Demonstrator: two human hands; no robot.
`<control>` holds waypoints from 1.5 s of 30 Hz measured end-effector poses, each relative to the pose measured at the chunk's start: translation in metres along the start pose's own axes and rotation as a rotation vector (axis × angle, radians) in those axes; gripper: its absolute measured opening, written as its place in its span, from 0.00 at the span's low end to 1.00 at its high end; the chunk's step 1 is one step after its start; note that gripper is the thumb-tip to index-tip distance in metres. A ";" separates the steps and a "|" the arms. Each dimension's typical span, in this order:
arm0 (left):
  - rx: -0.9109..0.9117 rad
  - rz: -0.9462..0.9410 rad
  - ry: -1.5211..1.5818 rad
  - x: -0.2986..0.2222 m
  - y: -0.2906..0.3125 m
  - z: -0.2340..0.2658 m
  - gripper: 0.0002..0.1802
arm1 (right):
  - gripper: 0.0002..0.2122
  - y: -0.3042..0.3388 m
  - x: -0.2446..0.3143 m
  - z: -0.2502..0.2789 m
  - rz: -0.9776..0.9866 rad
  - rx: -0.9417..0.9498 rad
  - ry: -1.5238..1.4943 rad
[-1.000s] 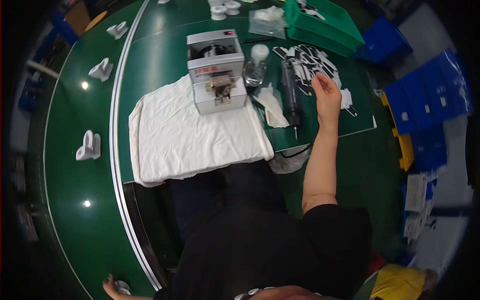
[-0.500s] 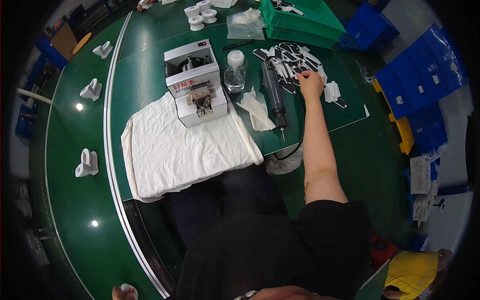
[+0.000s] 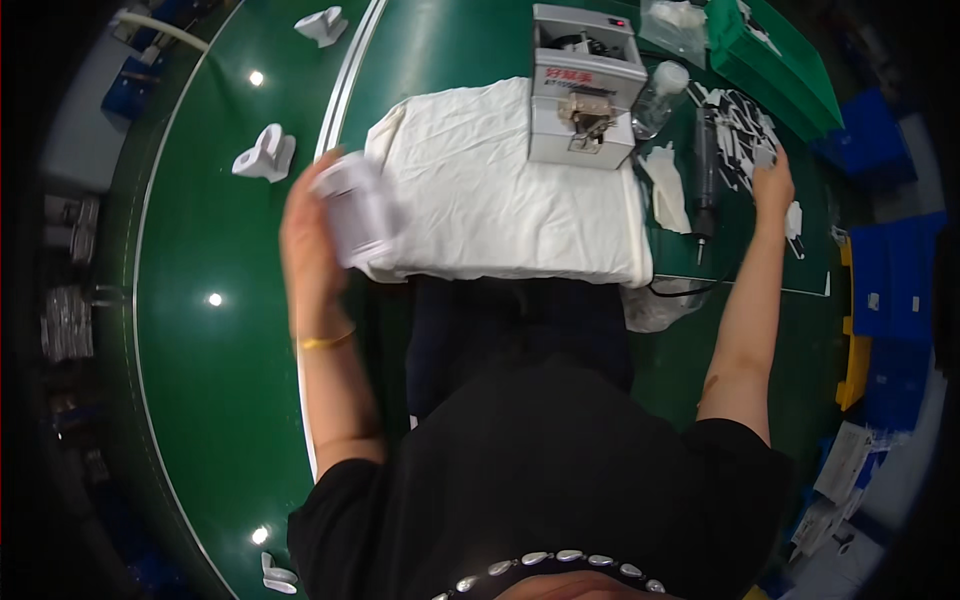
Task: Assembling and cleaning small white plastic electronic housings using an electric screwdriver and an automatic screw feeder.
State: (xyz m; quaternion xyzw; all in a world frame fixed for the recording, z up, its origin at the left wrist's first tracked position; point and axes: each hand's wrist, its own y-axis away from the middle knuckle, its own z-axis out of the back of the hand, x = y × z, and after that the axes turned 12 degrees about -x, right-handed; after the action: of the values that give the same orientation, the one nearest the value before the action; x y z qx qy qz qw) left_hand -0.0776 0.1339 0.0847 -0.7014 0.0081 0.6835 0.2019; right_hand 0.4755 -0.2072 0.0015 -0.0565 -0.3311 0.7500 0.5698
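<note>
My left hand (image 3: 308, 245) is closed round a white plastic housing (image 3: 360, 212), held over the left edge of the white cloth and blurred by motion. My right hand (image 3: 773, 185) is at the pile of small black and white strips (image 3: 735, 125), its fingers pinching a small pale flat piece (image 3: 765, 157). Left of that pile lies a dark electric screwdriver (image 3: 706, 165), bit toward me. A white screw feeder (image 3: 585, 90) stands at the far side of the cloth (image 3: 510, 200).
A clear pump bottle (image 3: 660, 98) and a crumpled white wipe (image 3: 667, 190) are beside the feeder. The green crate (image 3: 775, 75) stands far right. Along the green belt (image 3: 210, 400) on the left are white parts (image 3: 265, 155). Blue bins (image 3: 905, 280) line the right side.
My left hand has come up from the lower left with the white housing. My right hand remains at the strips, now with a pale piece between its fingers. The view has swung left.
</note>
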 end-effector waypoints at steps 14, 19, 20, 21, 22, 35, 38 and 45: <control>0.238 0.478 0.242 -0.008 0.063 -0.151 0.31 | 0.22 0.154 0.225 0.177 -0.050 0.569 -1.473; 0.261 0.451 0.208 -0.021 0.069 -0.152 0.31 | 0.21 0.167 0.233 0.187 0.165 0.736 -1.369; 0.268 0.453 0.192 -0.022 0.070 -0.151 0.32 | 0.20 0.166 0.232 0.190 0.237 0.743 -1.282; 0.268 0.455 0.193 -0.021 0.071 -0.151 0.32 | 0.19 0.166 0.232 0.190 0.312 0.744 -1.196; 0.257 0.436 0.178 -0.019 0.072 -0.151 0.32 | 0.19 0.169 0.232 0.189 0.311 0.746 -1.194; 0.238 0.399 0.253 -0.008 0.077 -0.145 0.29 | 0.17 0.190 0.240 0.194 0.285 0.746 -1.192; 0.301 0.379 0.233 -0.011 0.076 -0.138 0.30 | 0.21 0.187 0.242 0.185 0.577 0.442 -0.994; 0.538 0.372 0.375 -0.001 0.081 -0.120 0.34 | 0.37 0.213 0.233 0.169 -0.182 0.952 -1.524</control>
State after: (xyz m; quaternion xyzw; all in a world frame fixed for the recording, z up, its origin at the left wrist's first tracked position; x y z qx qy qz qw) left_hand 0.0135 0.0237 0.0622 -0.7230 0.3514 0.5415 0.2462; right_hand 0.1435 -0.0999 0.0812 0.7240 -0.2767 0.5938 0.2161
